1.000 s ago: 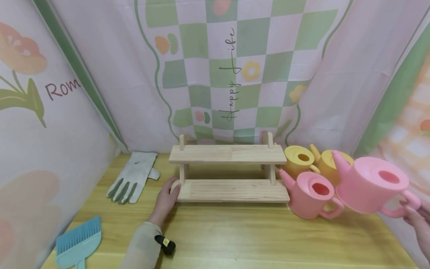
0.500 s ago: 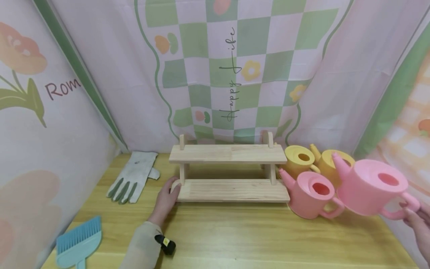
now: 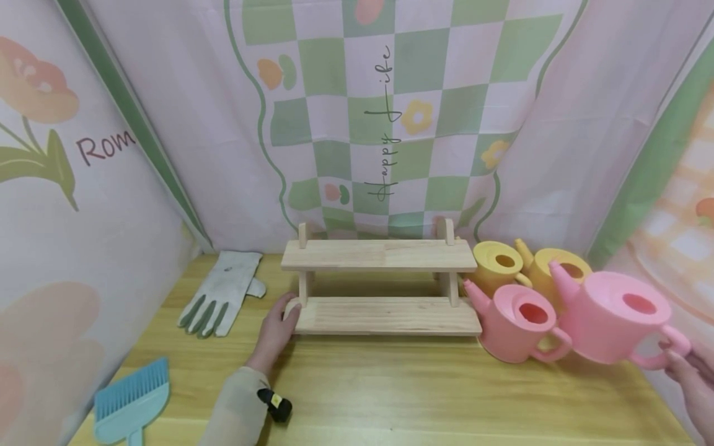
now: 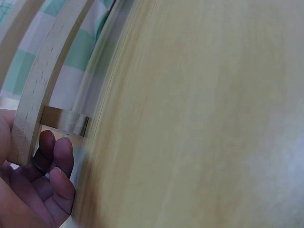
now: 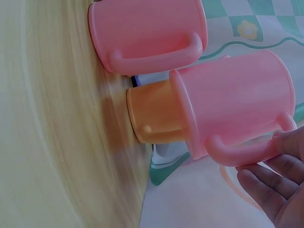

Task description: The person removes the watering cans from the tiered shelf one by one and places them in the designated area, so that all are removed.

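Note:
A two-tier wooden plant stand (image 3: 385, 314) is at the back middle of the table. My left hand (image 3: 279, 325) grips the left end of its lower board; in the left wrist view the fingers (image 4: 61, 154) curl beneath that board. At the right, my right hand (image 3: 694, 378) pinches the handle of a pink watering can (image 3: 613, 319). The right wrist view has this can's base raised off the tabletop. A second pink watering can (image 3: 513, 331) stands beside the stand's right end. Behind the pink cans are two yellow watering cans (image 3: 491, 263), the farther one partly hidden.
A white and grey work glove (image 3: 225, 291) lies at the back left of the wooden table (image 3: 379, 396). Nearer on the left is a light blue brush (image 3: 134, 399). Printed curtains (image 3: 385, 124) close off the back and both sides.
My right hand has lowered the pink watering can a little and brought it slightly left, closer to the standing pink can. The left hand and the stand have stayed put.

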Demonstrator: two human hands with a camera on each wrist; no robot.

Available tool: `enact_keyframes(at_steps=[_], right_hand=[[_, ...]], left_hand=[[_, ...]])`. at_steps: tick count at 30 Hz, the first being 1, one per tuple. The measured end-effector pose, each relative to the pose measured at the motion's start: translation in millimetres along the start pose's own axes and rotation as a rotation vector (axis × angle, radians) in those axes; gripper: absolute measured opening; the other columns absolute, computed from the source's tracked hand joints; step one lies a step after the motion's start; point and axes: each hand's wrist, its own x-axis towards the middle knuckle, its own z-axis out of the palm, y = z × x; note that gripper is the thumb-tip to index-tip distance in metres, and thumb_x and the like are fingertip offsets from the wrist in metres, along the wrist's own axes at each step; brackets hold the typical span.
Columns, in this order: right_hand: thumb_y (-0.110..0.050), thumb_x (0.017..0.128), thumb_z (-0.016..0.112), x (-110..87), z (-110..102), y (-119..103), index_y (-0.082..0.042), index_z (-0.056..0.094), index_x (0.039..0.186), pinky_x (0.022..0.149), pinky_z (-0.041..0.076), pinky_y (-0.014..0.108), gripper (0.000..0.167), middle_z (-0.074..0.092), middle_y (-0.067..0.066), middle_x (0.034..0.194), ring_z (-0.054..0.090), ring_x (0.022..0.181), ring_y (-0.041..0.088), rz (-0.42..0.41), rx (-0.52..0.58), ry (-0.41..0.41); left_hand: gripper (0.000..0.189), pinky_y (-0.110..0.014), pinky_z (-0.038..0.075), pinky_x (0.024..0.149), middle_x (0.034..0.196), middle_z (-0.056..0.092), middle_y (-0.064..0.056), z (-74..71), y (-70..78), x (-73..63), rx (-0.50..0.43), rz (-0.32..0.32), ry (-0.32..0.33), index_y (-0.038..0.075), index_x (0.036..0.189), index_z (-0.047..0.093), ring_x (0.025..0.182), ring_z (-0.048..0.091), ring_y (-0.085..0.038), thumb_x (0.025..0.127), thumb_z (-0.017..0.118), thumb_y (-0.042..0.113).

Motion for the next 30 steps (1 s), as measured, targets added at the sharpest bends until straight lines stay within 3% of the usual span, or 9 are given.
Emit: enact_keyframes(at_steps=[7, 11, 15, 17, 24, 30], right_hand=[[0.001, 0.099, 0.049, -3.8, 1, 4, -0.036, 0.059, 0.117, 0.068, 0.042, -0.002, 0.042, 0.063, -0.035, 0.095, 0.057, 0.084, -0.02, 0.02, 0.042, 0.002], [0.006, 0.097, 0.049, -3.9, -1, 10, -0.033, 0.061, 0.117, 0.068, 0.043, -0.001, 0.045, 0.064, -0.033, 0.097, 0.059, 0.085, -0.018, -0.035, 0.032, 0.002], [0.01, 0.095, 0.048, -3.5, -2, 15, -0.02, 0.06, 0.127, 0.069, 0.044, 0.0, 0.046, 0.065, -0.031, 0.1, 0.06, 0.087, -0.017, -0.106, 0.031, -0.008], [0.011, 0.095, 0.049, -4.1, -1, 16, -0.016, 0.058, 0.131, 0.069, 0.044, 0.001, 0.046, 0.064, -0.031, 0.101, 0.06, 0.088, -0.017, -0.128, 0.0, -0.011], [0.01, 0.096, 0.048, -6.9, -2, 19, -0.028, 0.062, 0.12, 0.067, 0.045, 0.001, 0.047, 0.066, -0.03, 0.098, 0.061, 0.084, -0.016, -0.084, 0.061, -0.029], [0.013, 0.095, 0.048, -8.5, -1, 21, -0.023, 0.062, 0.123, 0.068, 0.046, 0.002, 0.048, 0.067, -0.028, 0.099, 0.062, 0.085, -0.014, -0.095, 0.078, -0.029]], left_hand=[[0.043, -0.031, 0.053, 0.058, 0.126, 0.058, -0.023, 0.4, -0.8, 0.9, 0.0, 0.003, 0.005, 0.014, 0.141, 0.049, 0.08, 0.063, -0.022, 0.101, 0.054, 0.029], [0.043, -0.031, 0.053, 0.057, 0.126, 0.057, -0.025, 0.1, -1.4, -0.3, -0.011, 0.034, 0.016, 0.012, 0.139, 0.05, 0.08, 0.063, -0.023, 0.101, 0.054, 0.031], [0.044, -0.031, 0.053, 0.054, 0.122, 0.058, -0.028, 0.0, -2.5, -1.2, -0.014, 0.079, 0.028, 0.008, 0.137, 0.05, 0.078, 0.063, -0.023, 0.1, 0.053, 0.032], [0.043, -0.031, 0.053, 0.055, 0.123, 0.058, -0.027, -0.3, -1.8, -1.6, -0.02, 0.065, 0.025, 0.01, 0.138, 0.05, 0.079, 0.063, -0.023, 0.1, 0.054, 0.031], [0.041, -0.031, 0.052, 0.056, 0.124, 0.059, -0.025, 0.6, -1.9, 0.6, -0.004, 0.031, 0.022, 0.012, 0.138, 0.051, 0.081, 0.063, -0.023, 0.101, 0.055, 0.028], [0.041, -0.03, 0.052, 0.056, 0.126, 0.058, -0.026, 0.5, 0.3, -1.5, -0.003, 0.034, 0.024, 0.012, 0.138, 0.051, 0.083, 0.064, -0.024, 0.1, 0.056, 0.027]])
